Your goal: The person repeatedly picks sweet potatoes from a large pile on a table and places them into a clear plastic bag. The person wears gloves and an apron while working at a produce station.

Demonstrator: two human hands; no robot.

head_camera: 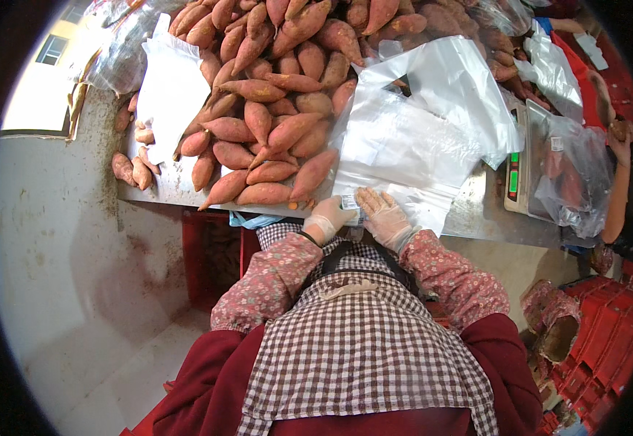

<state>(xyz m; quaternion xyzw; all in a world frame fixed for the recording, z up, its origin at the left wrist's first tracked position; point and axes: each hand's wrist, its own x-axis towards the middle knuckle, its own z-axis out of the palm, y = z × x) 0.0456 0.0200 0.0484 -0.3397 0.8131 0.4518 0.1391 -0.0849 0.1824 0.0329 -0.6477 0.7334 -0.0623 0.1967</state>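
My left hand point(328, 218), in a thin clear glove, has its thumb and fingers closed on small white printed labels point(350, 204) at the table's front edge. Gloved and soiled at the fingers, my right hand point(384, 218) lies palm down on the near edge of flat clear plastic bags point(398, 147). Its fingers are extended and hold nothing. Just left of the bags, a large heap of sweet potatoes point(272, 136) reaches almost to the front edge.
A scale point(517, 174) with a bagged load point(570, 174) stands right. Another person's arm point(619, 180) is beside it. White bags point(172, 82) lie at left. Red crates point(594, 338) are stacked below right; another crate point(193, 256) sits under the metal table point(166, 191).
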